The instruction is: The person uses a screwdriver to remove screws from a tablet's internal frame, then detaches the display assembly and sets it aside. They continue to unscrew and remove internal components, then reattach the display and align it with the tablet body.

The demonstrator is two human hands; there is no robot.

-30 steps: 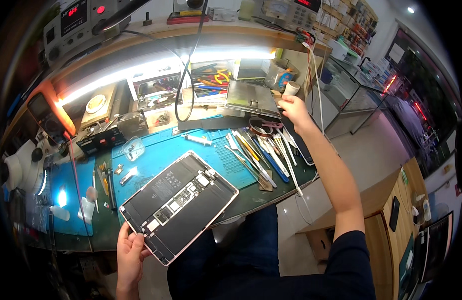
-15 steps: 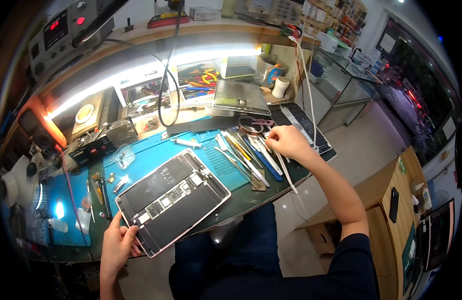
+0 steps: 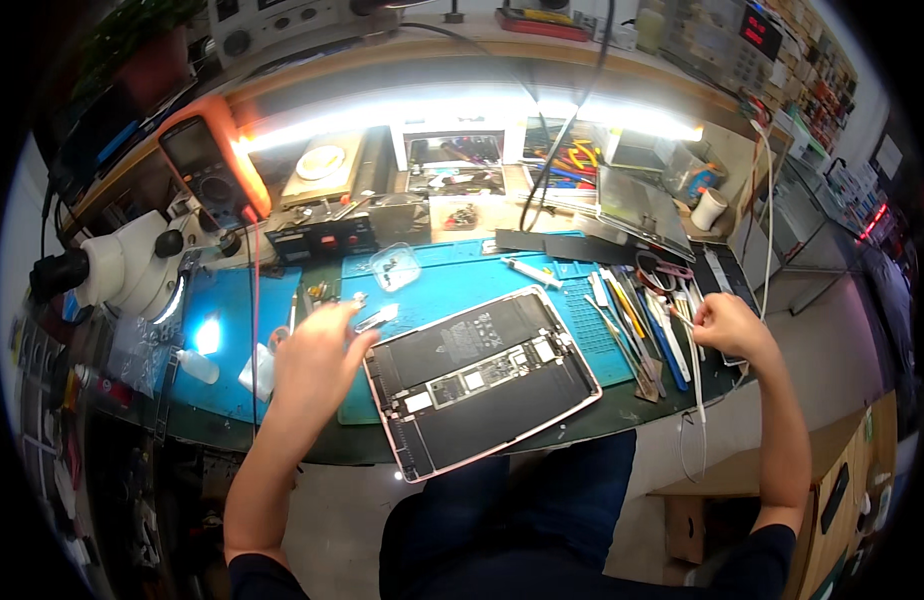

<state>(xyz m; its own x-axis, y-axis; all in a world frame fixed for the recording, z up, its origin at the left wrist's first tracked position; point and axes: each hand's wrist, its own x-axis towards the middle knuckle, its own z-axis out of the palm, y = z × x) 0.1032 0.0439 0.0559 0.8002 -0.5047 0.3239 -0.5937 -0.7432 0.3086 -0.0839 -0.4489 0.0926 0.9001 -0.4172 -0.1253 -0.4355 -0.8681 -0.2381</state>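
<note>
An opened tablet (image 3: 452, 425) lies at the bench's front edge, tilted in view, with its black batteries and a long circuit board (image 3: 474, 381) exposed. My left hand (image 3: 320, 352) is beside its left edge, over the small tools there. The thumb stands apart from the fingers, and I see nothing held. My right hand (image 3: 730, 325) is closed in a pinch at the right end of a row of tools. A short, thin tip (image 3: 681, 316) shows at its fingertips; its kind is too small to tell. Pens, tweezers and a blue-handled tool (image 3: 670, 345) lie just left of that hand.
A blue mat (image 3: 442, 268) lies under the tablet, with a clear plastic tray (image 3: 395, 268) and a syringe (image 3: 532, 273) on it. An orange multimeter (image 3: 214, 165) and a white microscope (image 3: 122, 265) stand left. A white cable (image 3: 768, 215) hangs at the right, near my right hand.
My left hand has let go of the tablet's lower left corner and moved up to its left side. My right hand stays by the tools, still pinched. The view has turned left.
</note>
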